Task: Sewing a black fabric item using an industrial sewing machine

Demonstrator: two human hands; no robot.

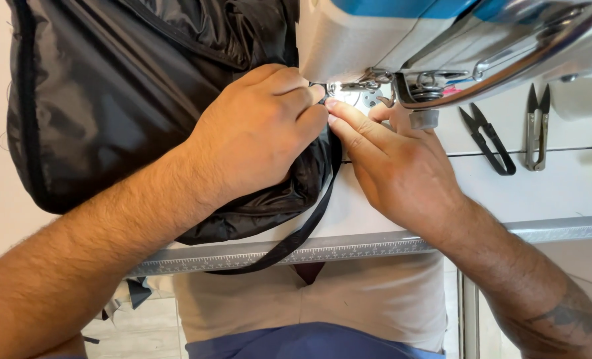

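Bright, even daylight throughout. Soft shadows lie under both forearms. Sheen glares on the black fabric, upper left; the sewing machine, upper right, is slightly blurred.

Shiny black fabric, bunched on table's left; black strap trails off edge from needle area.

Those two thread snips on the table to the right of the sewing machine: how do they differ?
The black snips are dark all over and lie slanted; the silver snips are bare metal with dark blades and lie nearly straight. The black snips sit nearer the right hand. Both rest untouched on the white table, blades pointing away from the person.
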